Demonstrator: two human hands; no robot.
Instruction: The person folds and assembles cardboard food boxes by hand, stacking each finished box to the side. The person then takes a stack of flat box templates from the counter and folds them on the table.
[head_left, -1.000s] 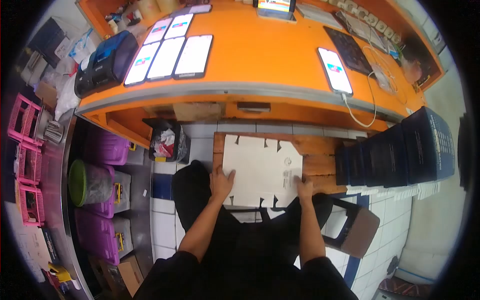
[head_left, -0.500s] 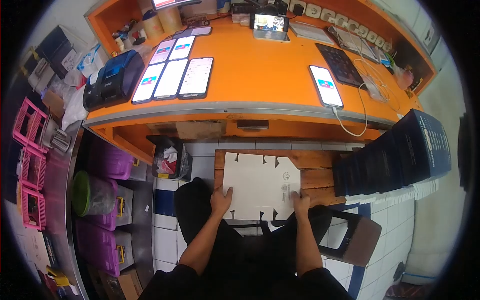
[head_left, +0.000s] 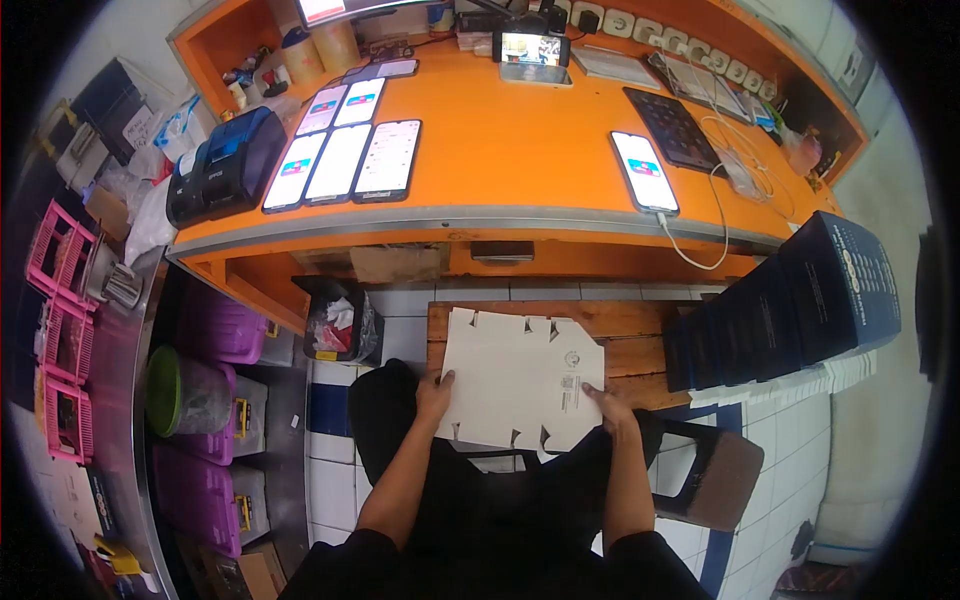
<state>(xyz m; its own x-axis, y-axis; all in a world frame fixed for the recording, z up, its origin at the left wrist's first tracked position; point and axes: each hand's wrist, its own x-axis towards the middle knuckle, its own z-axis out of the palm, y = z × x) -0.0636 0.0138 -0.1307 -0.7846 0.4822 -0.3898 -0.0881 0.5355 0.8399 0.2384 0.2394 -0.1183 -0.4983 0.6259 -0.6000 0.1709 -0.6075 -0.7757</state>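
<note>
A flat cream cardboard box blank (head_left: 515,380) with notched edges and a small printed logo lies over the low wooden bench (head_left: 635,340) and the front of my lap. Its left edge is pinched by my left hand (head_left: 433,398), with the thumb on top. On the opposite edge my right hand (head_left: 612,408) has its thumb pressed near the print and its fingers underneath. Whether this is one sheet or several together I cannot tell. To the right of the bench stands a slanting stack of dark blue boxes (head_left: 790,300) with white lower edges.
An orange desk (head_left: 500,150) ahead holds several lit phones (head_left: 388,160), a charging phone (head_left: 644,172), a tablet (head_left: 672,128) and a black printer (head_left: 228,165). A trash bin (head_left: 342,320) sits below. Purple-lidded tubs (head_left: 195,495) line the left; a brown stool (head_left: 725,480) is beside my right leg.
The cardboard blank has come slightly toward me and tilted a little. My right hand has shifted its hold, bringing the thumb further onto the board and the wrist outward.
</note>
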